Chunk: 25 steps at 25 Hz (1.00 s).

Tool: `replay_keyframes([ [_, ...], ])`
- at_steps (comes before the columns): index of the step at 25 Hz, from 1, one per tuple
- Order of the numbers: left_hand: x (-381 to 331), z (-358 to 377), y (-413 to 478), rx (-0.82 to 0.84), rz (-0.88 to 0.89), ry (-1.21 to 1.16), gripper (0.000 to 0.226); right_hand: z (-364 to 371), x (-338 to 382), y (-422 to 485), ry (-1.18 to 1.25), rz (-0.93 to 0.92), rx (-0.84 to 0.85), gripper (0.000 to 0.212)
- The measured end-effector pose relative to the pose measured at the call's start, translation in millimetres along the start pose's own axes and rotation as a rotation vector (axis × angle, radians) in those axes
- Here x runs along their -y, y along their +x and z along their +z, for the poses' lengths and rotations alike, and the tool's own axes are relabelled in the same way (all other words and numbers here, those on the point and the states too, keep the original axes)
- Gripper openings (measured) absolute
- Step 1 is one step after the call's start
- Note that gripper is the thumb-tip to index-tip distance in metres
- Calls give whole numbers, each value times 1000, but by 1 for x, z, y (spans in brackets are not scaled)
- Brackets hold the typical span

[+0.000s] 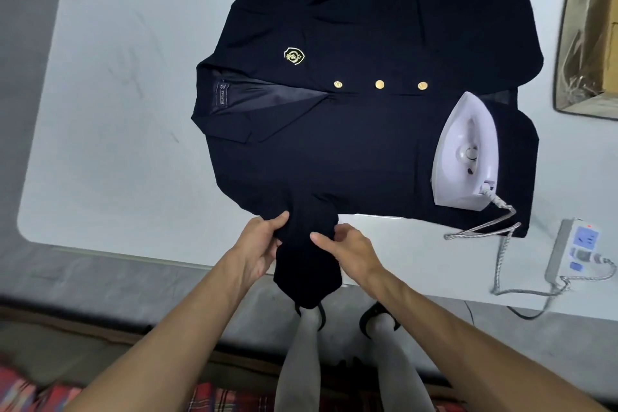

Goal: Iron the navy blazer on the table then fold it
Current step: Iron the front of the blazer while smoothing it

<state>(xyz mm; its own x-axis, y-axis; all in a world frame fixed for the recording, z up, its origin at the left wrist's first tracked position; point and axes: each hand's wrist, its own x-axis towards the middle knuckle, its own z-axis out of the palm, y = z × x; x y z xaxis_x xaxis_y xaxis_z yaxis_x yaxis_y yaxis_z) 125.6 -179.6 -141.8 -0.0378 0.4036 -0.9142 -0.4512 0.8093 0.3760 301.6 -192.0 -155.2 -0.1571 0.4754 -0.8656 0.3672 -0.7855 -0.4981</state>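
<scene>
Iron (pixel 465 150) atop blazer (pixel 351 150), power strip (pixel 575 251) nearby

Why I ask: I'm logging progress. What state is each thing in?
Navy blazer with gold buttons: flat on table, front closed, near sleeve overhanging edge.
White electric iron: soleplate down on blazer, unheld.
Left hand: gripping sleeve.
Right hand: gripping sleeve.
White power strip: on table, cord plugged in.

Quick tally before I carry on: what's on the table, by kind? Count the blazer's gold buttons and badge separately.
navy blazer: 1
gold buttons: 3
gold crest: 1
white iron: 1
power strip: 1
cardboard box: 1
Total: 8
</scene>
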Motion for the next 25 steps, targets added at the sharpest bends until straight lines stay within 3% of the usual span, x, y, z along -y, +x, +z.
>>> replay_keyframes([
  [3,0,5,-1,-4,-4,-54,22,4,-5,4,84,71,-71,22],
  [6,-1,-2,-2,-77,10,-81,24,-4,-2,1,49,37,6,36],
  [9,-1,-6,1,-260,59,87,26,-26,9,-7,40,-39,69,44],
  [14,7,8,13,-421,136,203,25,-41,4,10,-270,-103,-245,33],
  [16,6,11,13,-427,160,277,27,-32,0,13,-397,-126,-299,28],
  [18,6,12,7,-371,140,240,22,-25,-1,11,-348,-123,-300,29],
  [20,8,7,2,-291,78,157,23,-26,-2,8,-188,-110,-217,36],
  [22,9,0,3,-211,7,14,30,-35,0,3,-56,-78,10,35],
  [25,8,-1,2,-133,-85,-216,27,-51,-13,-1,-130,43,334,33],
])
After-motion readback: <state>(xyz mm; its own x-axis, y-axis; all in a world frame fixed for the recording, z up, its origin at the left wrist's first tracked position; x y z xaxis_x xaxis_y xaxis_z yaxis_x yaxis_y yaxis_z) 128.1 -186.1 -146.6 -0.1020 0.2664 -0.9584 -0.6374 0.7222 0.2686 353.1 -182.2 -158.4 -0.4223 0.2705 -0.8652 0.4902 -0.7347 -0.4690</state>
